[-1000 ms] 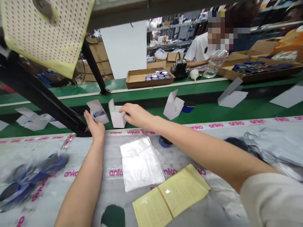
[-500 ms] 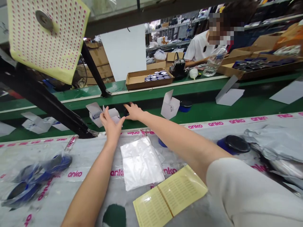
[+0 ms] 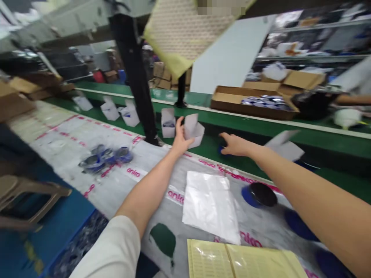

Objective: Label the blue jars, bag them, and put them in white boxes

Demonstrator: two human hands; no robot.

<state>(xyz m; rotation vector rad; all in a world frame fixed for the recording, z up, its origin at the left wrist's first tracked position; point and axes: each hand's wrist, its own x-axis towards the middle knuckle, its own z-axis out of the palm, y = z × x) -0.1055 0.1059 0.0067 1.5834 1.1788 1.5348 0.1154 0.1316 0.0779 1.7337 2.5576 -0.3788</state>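
Note:
My left hand is at an open white box on the green conveyor belt, its thumb and fingers around the box's left side. Right beside it stands another open white box with something bluish inside. To the right, my right hand grips a round blue-and-black item, low over the belt; the fingers cover most of it. A similar blue item with a black top rests on the table in front, near a stack of clear plastic bags.
Yellow label sheets lie at the near edge. Bagged blue items sit on the left of the table. A black post rises beside the belt. Across it is a cardboard tray of round pieces. A stool stands at left.
The view has swung left. My left hand has closed around the side of a white box. My right hand has moved away from the boxes, to the right, with the dark round item.

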